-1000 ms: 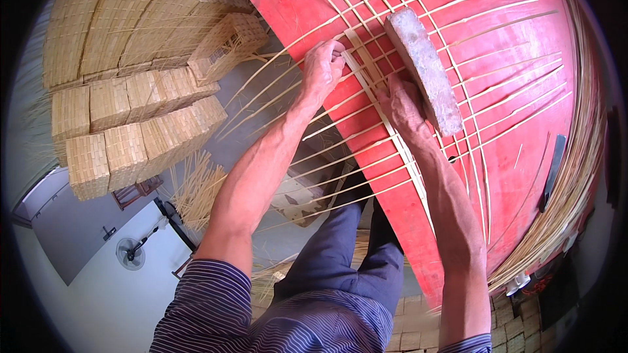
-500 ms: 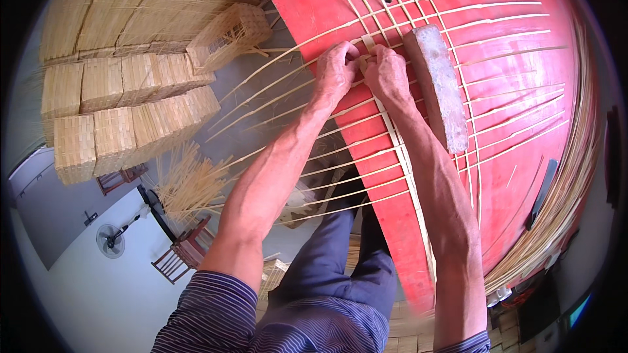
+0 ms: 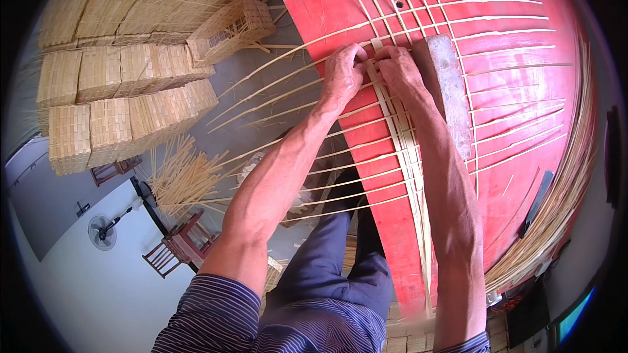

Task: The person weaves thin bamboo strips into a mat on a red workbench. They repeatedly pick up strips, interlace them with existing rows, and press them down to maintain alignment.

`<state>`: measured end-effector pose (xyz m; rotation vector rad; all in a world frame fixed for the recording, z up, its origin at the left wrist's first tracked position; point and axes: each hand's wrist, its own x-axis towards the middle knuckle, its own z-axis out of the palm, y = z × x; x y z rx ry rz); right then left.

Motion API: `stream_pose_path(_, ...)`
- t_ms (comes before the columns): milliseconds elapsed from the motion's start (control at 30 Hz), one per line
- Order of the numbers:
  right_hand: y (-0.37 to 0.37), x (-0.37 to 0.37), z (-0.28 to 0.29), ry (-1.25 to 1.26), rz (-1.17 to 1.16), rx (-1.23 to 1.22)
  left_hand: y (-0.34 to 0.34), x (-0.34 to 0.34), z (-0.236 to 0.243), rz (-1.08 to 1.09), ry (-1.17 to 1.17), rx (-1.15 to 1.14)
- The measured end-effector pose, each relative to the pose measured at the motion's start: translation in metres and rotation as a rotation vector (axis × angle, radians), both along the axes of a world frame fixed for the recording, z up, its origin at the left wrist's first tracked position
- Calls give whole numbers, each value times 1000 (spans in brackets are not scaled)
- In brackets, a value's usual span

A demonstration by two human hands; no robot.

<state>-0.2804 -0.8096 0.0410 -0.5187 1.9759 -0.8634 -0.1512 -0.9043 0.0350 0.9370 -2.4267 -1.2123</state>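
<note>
The block sits on the red bench, over the lattice of thin cross strips. The flat strips lie left of the block and run past it toward the person. The left hand and right hand meet at their far end, left of the block's top. Fingers of each grip bend inward there, but the tips are hidden enough that I cannot tell whether either pinches a strip.

To work this well, I would keep each flat strip untwisted, ease cross strips up singly, and seat it snugly against its neighbour, without nudging the block.

The right forearm passes close along the block's left side, so the elbow has little play. Left of the block, the bench edge runs near the left hand, and cross strips overhang it, easily snagged. Right of the block there is more room, up to the dark flat tool and long splint bundle.
</note>
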Motion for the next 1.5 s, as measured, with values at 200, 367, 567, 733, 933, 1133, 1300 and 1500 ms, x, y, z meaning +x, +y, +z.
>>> stream_pose_path(200, 8, -6, -1, -27, -6, -58, 6, -7, 4, 8, -31, 93)
stream_pose_path(367, -15, 25, 13, -108, 41, -110, -15, 26, 7, 36, -99, 35)
stream_pose_path(567, 2, 13, 19, 13, -104, -51, -3, -7, -3, -51, -16, 12)
stream_pose_path(733, 6, 24, 10, 187, -169, -235, -2, -9, -7, -51, 19, -33)
stream_pose_path(933, 37, 23, 9, 561, -95, -294, 5, -17, -15, -53, 37, -139)
stream_pose_path(1133, 61, 44, 9, 342, 29, -208, -3, -7, -16, -74, 35, -172)
stream_pose_path(1300, 93, 21, -70, 668, 229, -303, 3, -22, -11, -119, 49, -167)
stream_pose_path(1500, 77, 38, -88, 655, 239, -411, -6, -1, -5, -162, -66, -183)
